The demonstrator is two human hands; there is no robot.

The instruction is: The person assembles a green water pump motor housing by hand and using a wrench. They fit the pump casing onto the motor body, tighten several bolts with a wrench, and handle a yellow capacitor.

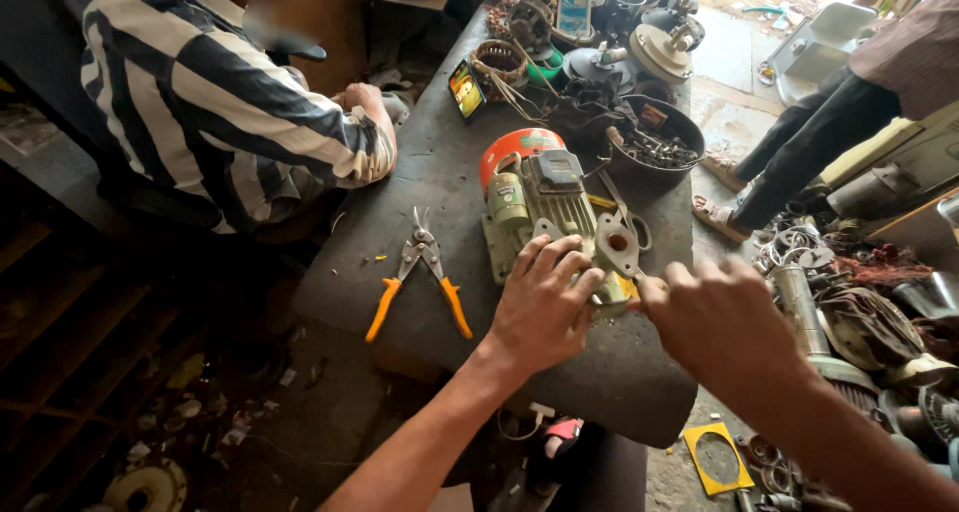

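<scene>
Grey-green, the small electric motor (544, 217) (orange cap at its far end) sits near the right edge of the dark worktable (420, 172). The left hand (544, 307) lies flat on its near end, fingers spread. The right hand (714, 317) pinches a metal tool (621, 234) against the motor. Orange-handled snips (422, 272) lie well left.
</scene>
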